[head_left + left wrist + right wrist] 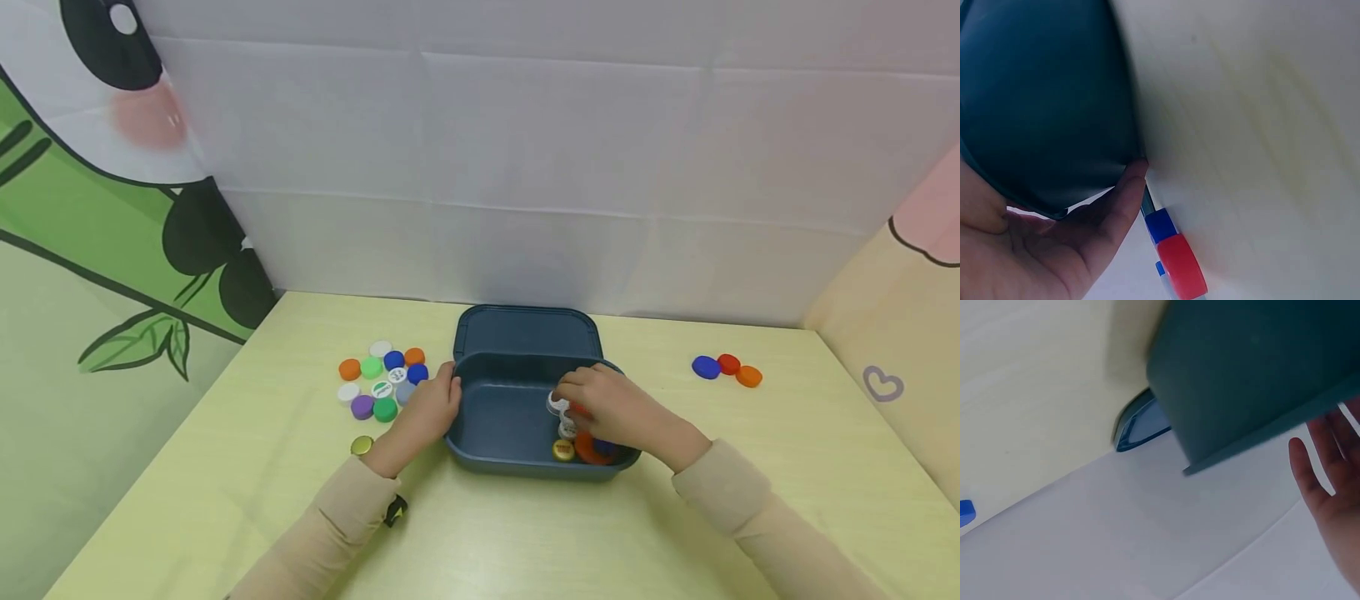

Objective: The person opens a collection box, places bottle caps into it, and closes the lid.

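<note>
The box [495, 421] is dark blue-green, the caps [382, 390] multicoloured.

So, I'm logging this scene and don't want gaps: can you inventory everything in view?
Box: one, dark blue, centre
Lid: one, dark blue, behind the box
Caps inside: several, partly hidden; white, red, orange, gold, blue; box's right end
Left cluster of caps: at least twelve, mixed colours, left of box
Yellow cap: one, yellow, by left wrist
Right caps: three; blue, red, orange; right of box
Table: one, pale yellow, beneath
Backdrop: one, whitish, behind
Cartoon art: mostly green, left
Heart: one, purple, right
Sleeves: two, beige, forearms
Left hand: one, gripping box's left side
Right hand: one, over inside caps
</note>
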`<state>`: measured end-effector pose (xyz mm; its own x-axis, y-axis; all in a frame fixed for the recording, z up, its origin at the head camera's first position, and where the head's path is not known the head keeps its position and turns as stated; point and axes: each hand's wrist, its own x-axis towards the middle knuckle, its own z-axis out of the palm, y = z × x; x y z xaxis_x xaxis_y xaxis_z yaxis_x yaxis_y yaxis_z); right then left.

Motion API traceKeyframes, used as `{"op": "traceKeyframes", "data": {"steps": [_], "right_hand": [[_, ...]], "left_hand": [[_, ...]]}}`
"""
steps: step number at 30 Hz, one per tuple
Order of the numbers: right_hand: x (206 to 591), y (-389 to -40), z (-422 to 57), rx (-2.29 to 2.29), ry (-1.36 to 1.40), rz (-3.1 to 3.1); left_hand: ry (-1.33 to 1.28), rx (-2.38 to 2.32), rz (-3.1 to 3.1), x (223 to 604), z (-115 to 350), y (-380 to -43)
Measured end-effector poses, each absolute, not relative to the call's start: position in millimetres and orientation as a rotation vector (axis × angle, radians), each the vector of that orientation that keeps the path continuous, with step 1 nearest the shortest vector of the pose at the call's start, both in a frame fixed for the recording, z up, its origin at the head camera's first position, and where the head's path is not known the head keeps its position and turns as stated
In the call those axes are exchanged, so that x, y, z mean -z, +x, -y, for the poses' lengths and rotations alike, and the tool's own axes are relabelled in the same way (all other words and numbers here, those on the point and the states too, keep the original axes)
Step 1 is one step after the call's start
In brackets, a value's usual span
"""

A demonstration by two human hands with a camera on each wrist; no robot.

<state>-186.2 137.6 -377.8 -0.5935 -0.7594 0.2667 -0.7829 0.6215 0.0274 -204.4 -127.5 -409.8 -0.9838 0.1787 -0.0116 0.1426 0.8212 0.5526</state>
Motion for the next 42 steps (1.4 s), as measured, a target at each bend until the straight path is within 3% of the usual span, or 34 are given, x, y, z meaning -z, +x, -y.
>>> {"op": "traceKeyframes", "data": {"steps": [21, 34, 42], "right_hand": [[388.7, -221.1, -229.7, -0.238, 0.681, 2.597], [410.1, -221.4, -289.7, -0.327, 0.343, 2.938], [417.4, -220.1, -303.1, -0.308, 0.283, 3.04]], "left_hand": [[0.283, -0.867, -2.947, 409.3, 132.8, -200.9], [0.296, -0.855, -2.947, 412.1, 136.3, -198.9], [0.307, -0.855, -2.953, 411.4, 138.2, -196.7]]}}
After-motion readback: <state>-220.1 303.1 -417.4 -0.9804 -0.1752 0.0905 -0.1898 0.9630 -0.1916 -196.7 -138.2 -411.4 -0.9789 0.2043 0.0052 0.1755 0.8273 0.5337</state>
